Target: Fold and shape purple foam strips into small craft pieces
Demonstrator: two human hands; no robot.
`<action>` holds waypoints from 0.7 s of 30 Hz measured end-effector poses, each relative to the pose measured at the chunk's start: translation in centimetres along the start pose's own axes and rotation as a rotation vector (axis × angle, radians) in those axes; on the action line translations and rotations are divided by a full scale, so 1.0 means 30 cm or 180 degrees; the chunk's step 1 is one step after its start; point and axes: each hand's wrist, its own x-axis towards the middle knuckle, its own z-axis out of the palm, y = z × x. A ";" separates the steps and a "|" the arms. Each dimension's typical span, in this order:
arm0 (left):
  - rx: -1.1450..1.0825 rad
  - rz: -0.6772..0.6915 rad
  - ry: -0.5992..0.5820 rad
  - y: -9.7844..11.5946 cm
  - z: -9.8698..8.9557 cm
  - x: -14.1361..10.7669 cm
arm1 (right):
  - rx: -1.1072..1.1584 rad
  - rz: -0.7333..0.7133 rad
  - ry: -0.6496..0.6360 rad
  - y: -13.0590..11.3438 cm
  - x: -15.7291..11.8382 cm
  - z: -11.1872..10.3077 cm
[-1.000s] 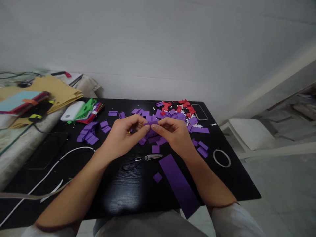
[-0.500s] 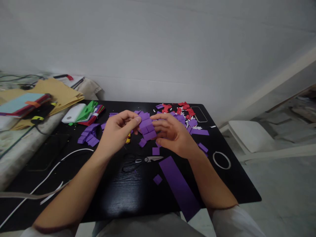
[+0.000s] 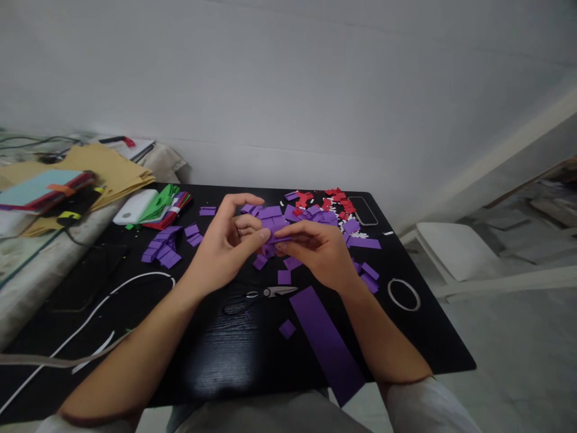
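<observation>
Between my hands is a bundle of purple paper pieces [image 3: 273,220], raised over the middle of the black table. My left hand [image 3: 232,240] grips its left side, thumb on top and index finger lifted above. From the right, my right hand [image 3: 315,249] pinches the near edge of the same purple paper between thumb and fingers. How the pieces are joined is partly hidden by the fingers. Below the hands lie scissors [image 3: 261,293] with dark handles, a small purple square [image 3: 284,277] and a long purple paper strip [image 3: 327,343].
Red paper pieces [image 3: 336,195] and white scraps lie at the back right, near a clear phone case [image 3: 364,210]. A white ring [image 3: 404,294] lies right. Folded purple pieces [image 3: 162,246], green papers [image 3: 160,203] and a white cable [image 3: 94,310] are left. A white stool [image 3: 455,249] stands beyond.
My right hand has closed from loosely spread fingers into a pinch on the purple paper's near edge. The bundle has tilted flatter, and my left index finger has lifted.
</observation>
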 end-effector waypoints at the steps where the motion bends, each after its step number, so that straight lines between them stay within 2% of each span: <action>1: -0.0008 0.0062 -0.0031 -0.002 0.000 -0.002 | 0.0020 -0.0014 0.0022 -0.001 0.000 0.001; 8: -0.0044 0.0276 -0.0103 -0.003 -0.005 -0.003 | -0.0055 -0.0017 0.0073 -0.005 -0.002 0.005; 17: 0.0036 0.0375 0.0015 -0.005 -0.004 -0.001 | -0.0005 -0.0119 0.0126 0.015 -0.001 0.000; 21: 0.0140 0.0383 -0.0058 -0.011 -0.009 -0.003 | -0.0126 -0.0174 0.0121 0.024 -0.001 -0.002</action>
